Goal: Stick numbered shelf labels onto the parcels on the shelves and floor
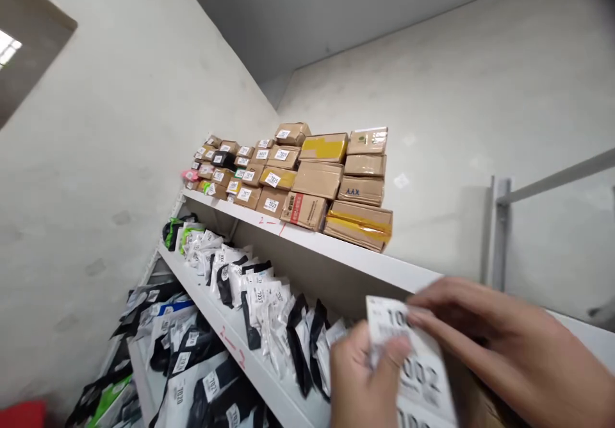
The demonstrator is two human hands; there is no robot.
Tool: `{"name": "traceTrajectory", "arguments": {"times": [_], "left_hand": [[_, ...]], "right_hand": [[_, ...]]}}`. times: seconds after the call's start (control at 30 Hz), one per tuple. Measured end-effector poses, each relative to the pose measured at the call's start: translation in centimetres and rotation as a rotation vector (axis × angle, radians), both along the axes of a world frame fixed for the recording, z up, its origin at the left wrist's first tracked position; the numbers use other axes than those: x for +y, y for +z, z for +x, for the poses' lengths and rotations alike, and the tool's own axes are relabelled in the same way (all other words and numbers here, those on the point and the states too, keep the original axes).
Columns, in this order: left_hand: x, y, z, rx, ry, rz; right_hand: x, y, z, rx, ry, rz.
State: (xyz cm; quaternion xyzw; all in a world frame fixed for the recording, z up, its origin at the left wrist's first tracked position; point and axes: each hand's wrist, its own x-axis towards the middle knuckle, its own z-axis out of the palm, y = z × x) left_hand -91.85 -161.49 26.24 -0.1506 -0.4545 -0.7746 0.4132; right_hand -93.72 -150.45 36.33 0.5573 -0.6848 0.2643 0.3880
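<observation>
A white sheet of printed number labels (425, 386) is held up at the lower right, a little blurred, with "002" readable on it. My left hand (362, 377) grips its left edge, the thumb lying across the front. At the sheet's top right edge, the fingertips of my right hand (509, 345) are pinched together on a label, covering part of a number that starts with "10". A brown surface, partly hidden, shows below my right hand.
Labelled cardboard boxes (317, 179) stand stacked on the top shelf (355, 254). Beneath it, a second shelf (250, 367) carries white and black parcel bags (269, 306). More bags (192, 377) lie lower left. A metal post (500, 242) rises at the right.
</observation>
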Motion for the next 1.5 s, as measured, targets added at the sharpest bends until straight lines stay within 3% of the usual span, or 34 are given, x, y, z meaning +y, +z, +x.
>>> {"name": "traceTrajectory", "arguments": {"times": [0.1, 0.23, 0.37, 0.43, 0.53, 0.63, 0.83, 0.9, 1.0, 1.1, 1.23, 1.37, 1.5], "left_hand": [[-5.1, 2.8, -2.2, 0.010, 0.173, 0.047], [-11.1, 5.3, -5.3, 0.050, 0.272, 0.091], [-15.3, 7.2, -7.4, 0.123, 0.450, 0.122], [-16.8, 7.9, -8.0, 0.154, 0.412, 0.121], [-18.6, 8.1, -8.2, 0.094, 0.231, 0.095], [-19.9, 7.2, -8.1, -0.014, 0.158, 0.045], [-22.5, 4.8, -7.7, 0.038, 0.265, -0.259], [-23.3, 4.8, -7.6, 0.119, 0.258, -0.320], [-24.0, 5.3, -7.6, 0.189, 0.186, -0.267], [-24.6, 6.2, -7.6, 0.208, 0.090, -0.248], [-25.3, 8.7, -7.5, 0.167, -0.115, -0.439], [-24.9, 12.5, -7.6, 0.188, -0.241, -0.405], [-24.2, 15.4, -8.1, 0.244, -0.204, -0.329]], "right_hand": [[-5.9, 3.0, -2.0, -0.020, 0.047, 0.094], [-12.6, 4.8, -4.7, 0.061, -0.012, 0.014], [-17.2, 6.4, -6.3, 0.185, -0.132, -0.063], [-18.9, 7.1, -6.9, 0.257, -0.196, -0.091], [-20.8, 7.8, -8.2, 0.369, -0.264, -0.122], [-21.7, 7.7, -9.4, 0.444, -0.317, -0.134], [-22.3, 6.8, -9.5, 0.635, -0.397, -0.185], [-22.4, 6.7, -9.2, 0.700, -0.371, -0.101], [-21.9, 6.8, -8.6, 0.680, -0.357, 0.089], [-20.5, 6.9, -7.6, 0.404, -0.255, 0.023], [-19.9, 6.8, -6.0, -0.123, 0.051, 0.004], [-21.1, 7.9, -5.8, -0.165, 0.052, -0.184], [-21.7, 10.0, -6.0, -0.108, 0.054, -0.348]]}}
